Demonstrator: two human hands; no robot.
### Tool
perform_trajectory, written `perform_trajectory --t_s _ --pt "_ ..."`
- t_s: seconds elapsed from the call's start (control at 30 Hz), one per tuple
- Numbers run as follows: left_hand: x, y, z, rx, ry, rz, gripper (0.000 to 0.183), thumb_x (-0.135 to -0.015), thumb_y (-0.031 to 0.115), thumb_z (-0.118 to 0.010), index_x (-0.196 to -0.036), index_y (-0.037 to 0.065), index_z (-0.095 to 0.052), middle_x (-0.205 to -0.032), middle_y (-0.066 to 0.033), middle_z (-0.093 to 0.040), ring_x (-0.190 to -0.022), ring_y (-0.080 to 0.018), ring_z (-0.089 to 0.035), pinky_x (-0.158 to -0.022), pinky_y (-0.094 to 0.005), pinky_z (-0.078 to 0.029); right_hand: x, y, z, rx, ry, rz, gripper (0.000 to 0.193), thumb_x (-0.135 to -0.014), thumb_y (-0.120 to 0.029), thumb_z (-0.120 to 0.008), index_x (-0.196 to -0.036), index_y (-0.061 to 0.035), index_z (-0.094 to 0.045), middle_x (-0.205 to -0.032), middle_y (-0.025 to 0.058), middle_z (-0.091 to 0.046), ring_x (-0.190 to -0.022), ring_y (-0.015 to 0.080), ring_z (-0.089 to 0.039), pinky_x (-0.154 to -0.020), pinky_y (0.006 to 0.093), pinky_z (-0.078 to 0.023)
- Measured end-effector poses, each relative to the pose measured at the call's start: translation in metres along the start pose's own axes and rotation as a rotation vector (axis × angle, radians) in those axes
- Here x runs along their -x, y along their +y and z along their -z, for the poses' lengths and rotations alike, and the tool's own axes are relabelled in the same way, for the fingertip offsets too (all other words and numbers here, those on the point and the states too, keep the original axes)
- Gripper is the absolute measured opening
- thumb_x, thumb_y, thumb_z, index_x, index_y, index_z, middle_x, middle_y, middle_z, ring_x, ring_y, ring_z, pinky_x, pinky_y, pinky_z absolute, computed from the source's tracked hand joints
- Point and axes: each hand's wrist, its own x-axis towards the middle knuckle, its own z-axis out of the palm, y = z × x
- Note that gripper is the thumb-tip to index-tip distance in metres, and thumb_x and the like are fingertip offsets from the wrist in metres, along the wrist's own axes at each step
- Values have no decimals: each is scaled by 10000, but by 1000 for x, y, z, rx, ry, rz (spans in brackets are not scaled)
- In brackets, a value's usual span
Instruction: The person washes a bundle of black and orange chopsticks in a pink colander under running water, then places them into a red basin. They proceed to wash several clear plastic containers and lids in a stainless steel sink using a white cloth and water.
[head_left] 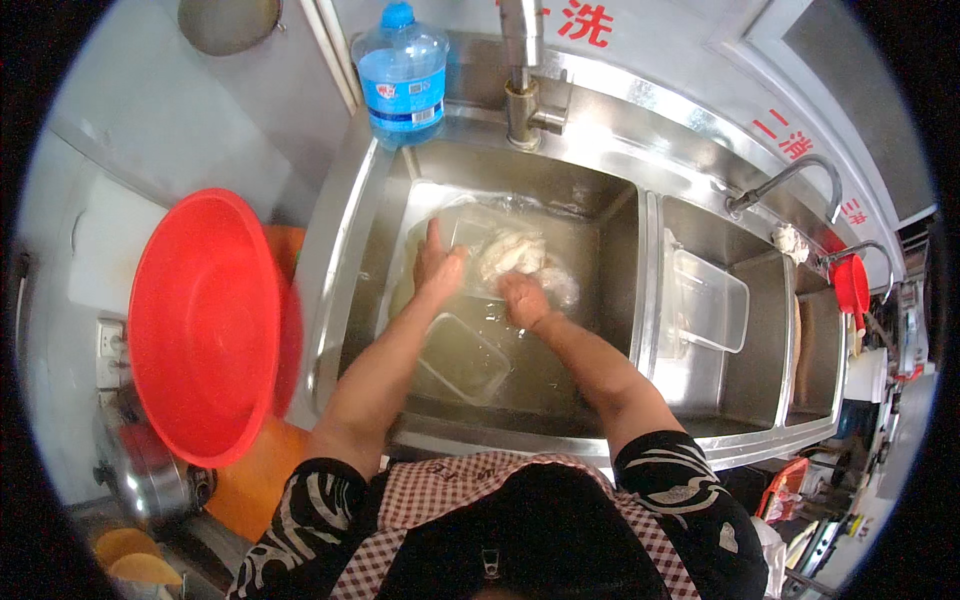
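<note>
Both my arms reach into the left basin of a steel sink (pixel 612 235), which holds cloudy water. My left hand (pixel 438 268) grips the left side of a clear rectangular plastic container (pixel 462 222), its thumb and fingers on either side of the wall. In my right hand (pixel 524 298) is a bunched whitish cloth (pixel 510 250), pressed against the inside of that container; the fingertips are partly hidden by it. Nearer to me, a clear plastic lid or shallow box (pixel 465 358) lies in the water below my left wrist.
A faucet (pixel 522 110) rises behind the basin, beside a large blue water bottle (pixel 402 80). Another clear container (pixel 710 300) sits in the middle basin. A big red tub (pixel 205 325) stands at the left. A red ladle (pixel 851 285) hangs far right.
</note>
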Motion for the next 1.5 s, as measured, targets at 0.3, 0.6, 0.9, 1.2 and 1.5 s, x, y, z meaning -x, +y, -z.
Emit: perform_trajectory --t_s 0.3,0.6,0.9,1.2,1.5 --pt "-18 -41 -6 671 -79 41 908 -706 225 -666 -1436 128 -135 -1322 -188 -404 -1165 -305 -464 -949 -400 -387 -32 -4 -25 33 -236 -223 282 -726 -163 -527 -978 -73 -617 -847 168 -639 -789 363 -620 -706 442 -498" --pt "-24 -82 -67 549 -61 207 1003 -703 175 -717 -1419 92 -19 -1323 -199 -370 -1104 -301 -488 -827 -455 -468 5 -26 -21 16 -73 105 418 -636 -80 -578 -1052 -83 -617 -999 127 -649 -1013 296 -582 -838 452 -419" --pt "14 -54 -67 705 -253 330 1046 -649 202 -750 -1404 -1 -56 -1306 -245 -372 -1177 -329 -444 -899 -405 -450 -5 -45 -13 -284 229 -119 208 -683 -64 -554 -862 -84 -658 -915 164 -637 -938 355 -581 -845 454 -401" --pt "2 -67 -77 426 -259 168 625 -617 47 -672 -1164 -46 -385 -1026 -171 -536 -885 -253 -573 -666 -330 -493 9 24 -42 -97 -148 108 346 -886 -263 -390 -1107 -57 -560 -1170 186 -551 -1029 398 -533 -892 496 -409" --pt "-1 -83 -109 571 -24 203 611 -674 155 -676 -1189 -49 -418 -1151 -237 -496 -973 -321 -555 -792 -396 -475 -3 -33 -24 -178 -70 -215 253 -790 -208 -485 -922 -63 -644 -918 200 -642 -883 397 -591 -796 479 -451"
